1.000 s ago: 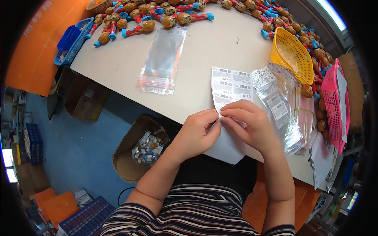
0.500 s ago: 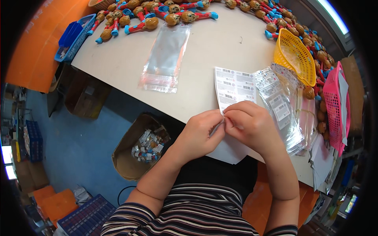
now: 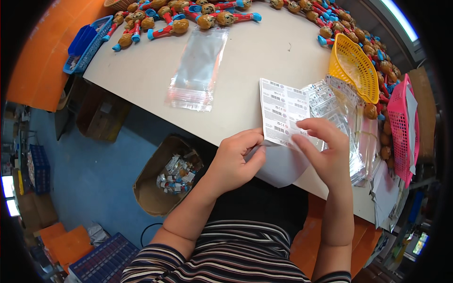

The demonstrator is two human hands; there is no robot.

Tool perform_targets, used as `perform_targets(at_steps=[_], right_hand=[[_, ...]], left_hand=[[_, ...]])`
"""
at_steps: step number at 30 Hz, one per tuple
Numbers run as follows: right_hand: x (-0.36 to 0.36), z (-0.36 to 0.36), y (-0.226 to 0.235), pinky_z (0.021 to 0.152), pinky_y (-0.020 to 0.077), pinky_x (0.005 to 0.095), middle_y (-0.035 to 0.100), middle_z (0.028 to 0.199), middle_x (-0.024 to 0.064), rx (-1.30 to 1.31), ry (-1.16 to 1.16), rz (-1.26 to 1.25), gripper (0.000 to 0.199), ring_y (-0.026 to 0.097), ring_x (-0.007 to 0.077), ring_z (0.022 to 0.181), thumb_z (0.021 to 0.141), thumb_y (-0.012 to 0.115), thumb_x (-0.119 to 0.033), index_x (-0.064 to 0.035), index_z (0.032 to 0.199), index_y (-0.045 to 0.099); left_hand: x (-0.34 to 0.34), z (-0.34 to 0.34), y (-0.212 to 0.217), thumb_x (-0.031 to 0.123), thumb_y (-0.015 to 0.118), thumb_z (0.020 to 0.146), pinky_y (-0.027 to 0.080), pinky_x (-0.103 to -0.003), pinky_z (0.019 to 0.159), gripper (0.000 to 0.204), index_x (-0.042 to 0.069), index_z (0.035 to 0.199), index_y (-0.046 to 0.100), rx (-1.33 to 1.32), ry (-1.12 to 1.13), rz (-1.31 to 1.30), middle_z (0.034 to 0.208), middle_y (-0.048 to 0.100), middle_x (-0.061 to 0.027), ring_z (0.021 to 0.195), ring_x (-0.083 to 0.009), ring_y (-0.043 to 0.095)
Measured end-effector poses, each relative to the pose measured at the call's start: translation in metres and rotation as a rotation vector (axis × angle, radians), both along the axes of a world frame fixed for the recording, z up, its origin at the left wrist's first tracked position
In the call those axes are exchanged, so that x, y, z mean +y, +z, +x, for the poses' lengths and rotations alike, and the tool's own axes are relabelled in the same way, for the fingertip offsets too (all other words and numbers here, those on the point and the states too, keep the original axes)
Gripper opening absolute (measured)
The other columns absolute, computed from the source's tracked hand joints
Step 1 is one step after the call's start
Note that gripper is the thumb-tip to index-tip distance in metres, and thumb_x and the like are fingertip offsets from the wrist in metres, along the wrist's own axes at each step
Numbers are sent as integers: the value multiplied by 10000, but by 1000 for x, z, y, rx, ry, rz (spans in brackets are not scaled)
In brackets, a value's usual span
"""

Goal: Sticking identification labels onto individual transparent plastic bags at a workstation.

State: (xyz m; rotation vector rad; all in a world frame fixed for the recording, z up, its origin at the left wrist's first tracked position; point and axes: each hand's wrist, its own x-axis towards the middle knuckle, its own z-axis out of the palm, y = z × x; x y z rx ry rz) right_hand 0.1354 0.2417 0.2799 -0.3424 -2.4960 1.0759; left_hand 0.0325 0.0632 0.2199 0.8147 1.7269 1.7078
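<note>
A white sheet of printed labels (image 3: 283, 106) stands out over the table edge, with a white blank part (image 3: 283, 165) curling down below it. My left hand (image 3: 238, 158) is closed on the sheet's lower left edge, thumb and fingers pinching it. Over the sheet's lower right side is my right hand (image 3: 328, 148), its thumb and forefinger apart; no label can be made out between them. Clear plastic bags with labels (image 3: 330, 101) lie just beyond the right hand, partly hidden by it.
Flat clear bags (image 3: 196, 70) lie left of centre on the table. Red and blue toy figures with brown heads (image 3: 226, 19) pile along the far side. A yellow basket (image 3: 354, 68) and a pink basket (image 3: 403, 132) stand right. Below, a cardboard box (image 3: 151, 193) holds packed items.
My right hand has parted from the left and moved right, its fingers opening. The label sheet's lower rows have come into view, and the blank part below has curled upward.
</note>
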Motion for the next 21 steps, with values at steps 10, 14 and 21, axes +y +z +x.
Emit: perform_targets(at_steps=[10, 14, 21], right_hand=[[-16, -9, -5, 754, 535, 314, 685, 983, 109, 47, 224, 34, 137, 666, 243, 886, 772, 735, -6, 0, 907, 710], [-21, -9, -6, 727, 536, 314, 677, 968, 109, 54, 219, 27, 101, 664, 241, 855, 791, 708, 7, 15, 890, 693], [-27, -9, -10, 754, 516, 296, 668, 952, 110, 49, 116, -56, 85, 651, 203, 857, 820, 679, 7, 24, 903, 672]], left_hand=[[4, 6, 8, -16, 597, 832, 462, -241, 634, 113, -42, 937, 629, 273, 12, 38, 1005, 682, -108, 703, -126, 564], [2, 7, 6, -12, 607, 823, 442, -236, 608, 113, -42, 930, 629, 311, 22, 22, 997, 681, -102, 679, -113, 540], [1, 7, 5, -21, 600, 840, 449, -219, 606, 123, -43, 954, 640, 318, 20, -7, 974, 678, -83, 695, -79, 544]])
